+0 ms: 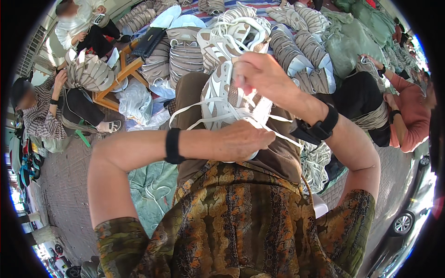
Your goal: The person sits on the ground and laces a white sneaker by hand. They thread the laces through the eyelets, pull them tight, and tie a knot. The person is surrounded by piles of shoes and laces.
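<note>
Sneaker, white and brown, sits on the person's lap between both hands. The right hand has its fingers pinched shut on a white lace near the shoe's tongue. The left hand lies just below, fingers curled closed around the shoe's lower end and the lace strands. Beyond the fingers, a heap of matching sneakers rises ahead. Further left a wooden stool carries more shoes, and a clear plastic bag lies crumpled beside it.
</note>
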Tool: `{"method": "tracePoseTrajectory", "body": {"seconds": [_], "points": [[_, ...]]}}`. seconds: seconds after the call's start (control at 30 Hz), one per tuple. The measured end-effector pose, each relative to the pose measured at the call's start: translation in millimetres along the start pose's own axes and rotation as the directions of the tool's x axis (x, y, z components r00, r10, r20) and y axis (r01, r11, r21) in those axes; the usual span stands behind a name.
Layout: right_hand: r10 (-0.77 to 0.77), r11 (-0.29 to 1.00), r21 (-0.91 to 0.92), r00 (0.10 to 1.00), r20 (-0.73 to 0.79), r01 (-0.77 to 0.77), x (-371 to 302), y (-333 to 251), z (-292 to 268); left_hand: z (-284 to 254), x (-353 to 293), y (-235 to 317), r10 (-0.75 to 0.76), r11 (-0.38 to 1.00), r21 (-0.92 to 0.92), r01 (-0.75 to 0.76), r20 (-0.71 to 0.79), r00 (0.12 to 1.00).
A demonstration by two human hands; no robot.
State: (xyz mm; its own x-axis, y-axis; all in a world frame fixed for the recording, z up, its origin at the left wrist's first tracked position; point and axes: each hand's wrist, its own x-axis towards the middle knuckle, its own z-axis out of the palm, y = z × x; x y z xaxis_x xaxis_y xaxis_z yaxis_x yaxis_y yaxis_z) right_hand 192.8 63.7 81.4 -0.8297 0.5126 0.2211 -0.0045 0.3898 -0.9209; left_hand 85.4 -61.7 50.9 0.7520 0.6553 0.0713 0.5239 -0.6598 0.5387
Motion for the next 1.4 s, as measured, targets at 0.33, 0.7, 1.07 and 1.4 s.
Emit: {"method": "tracePoseTrajectory", "body": {"seconds": [0.33, 0.7, 1.07, 1.4], "points": [[-0.565, 0.825, -0.013, 0.825, -0.007, 0.565, 132, -121, 59, 28, 0, 13, -0.001, 0.957, -0.291, 0.014, 0.045, 0.999], [-0.040, 0.909, -0.414, 0.998, 0.044, 0.055, -62, -27, -15, -39, 39, 104, 0.318, 0.755, -0.531, -0.386, -0.218, 0.923], [-0.049, 0.849, -0.524, 0.974, -0.219, -0.075, -117, 31, 35, -93, 23, -48, -0.137, 0.940, 0.223, 0.259, -0.449, 0.883], [0.284, 0.959, 0.035, 0.945, -0.162, -0.282, -115, 16, 27, -56, -24, -20, -0.071, 0.903, 0.353, 0.246, -0.442, 0.894]]}}
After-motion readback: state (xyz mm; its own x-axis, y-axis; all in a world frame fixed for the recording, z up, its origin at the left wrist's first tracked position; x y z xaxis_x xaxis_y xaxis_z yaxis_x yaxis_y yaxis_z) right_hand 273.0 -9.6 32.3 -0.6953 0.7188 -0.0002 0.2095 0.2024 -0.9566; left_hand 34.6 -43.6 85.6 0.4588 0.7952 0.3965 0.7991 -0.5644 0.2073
